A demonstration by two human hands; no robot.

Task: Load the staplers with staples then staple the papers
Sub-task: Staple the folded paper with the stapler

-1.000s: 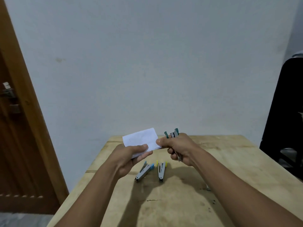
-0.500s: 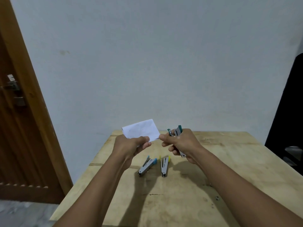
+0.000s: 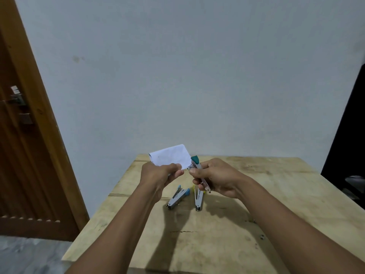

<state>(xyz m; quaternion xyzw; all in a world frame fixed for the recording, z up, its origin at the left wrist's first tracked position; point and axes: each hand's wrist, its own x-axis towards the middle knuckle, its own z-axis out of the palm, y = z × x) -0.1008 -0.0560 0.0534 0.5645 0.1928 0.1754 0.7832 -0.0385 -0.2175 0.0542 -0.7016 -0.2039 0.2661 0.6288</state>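
Above the wooden table (image 3: 276, 194), my left hand (image 3: 160, 175) pinches a small white folded paper (image 3: 171, 157) by its lower edge. My right hand (image 3: 215, 177) grips a grey stapler with a green tip (image 3: 197, 165), its jaw end at the paper's lower right corner. Two more staplers lie on the table below my hands: one with blue trim (image 3: 177, 197) on the left and one with yellow trim (image 3: 198, 198) beside it.
A brown wooden door (image 3: 23, 155) stands at the left and a pale wall runs behind the table. Something black (image 3: 347, 145) stands at the right edge. Small bits, perhaps loose staples (image 3: 261, 236), lie on the table near my right forearm.
Both hands have lifted slightly with the paper and the green stapler. The stapler has tilted so its green tip points up and its jaw meets the paper's corner.
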